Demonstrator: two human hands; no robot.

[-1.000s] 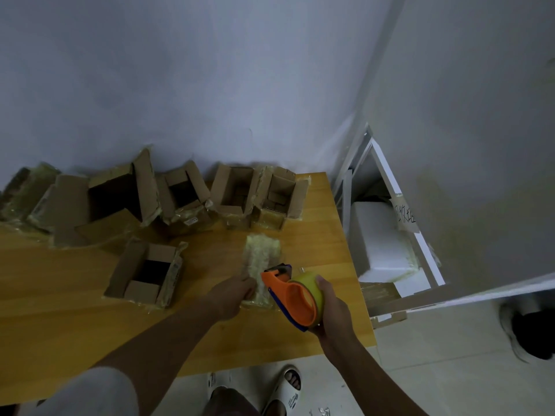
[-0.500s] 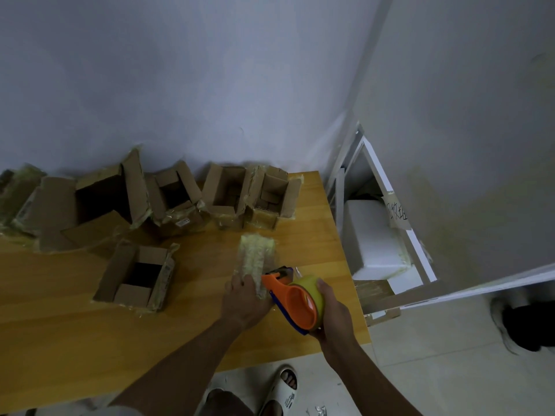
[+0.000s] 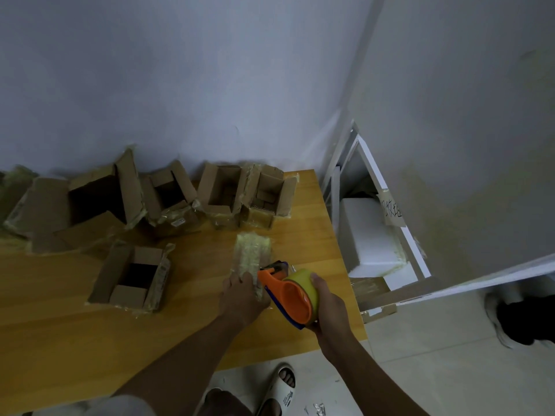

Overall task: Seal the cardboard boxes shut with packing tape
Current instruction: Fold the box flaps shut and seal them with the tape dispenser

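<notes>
Right hand grip wraps the tape dispenser, left hand grip presses the tape-wrapped box just left of it on the tabletop; box looks light, slick, crushable, so brace its near end flat.

On the wooden table, open cardboard boxes line the wall behind; the tape-wrapped box, seemingly flat, lies before them.
</notes>
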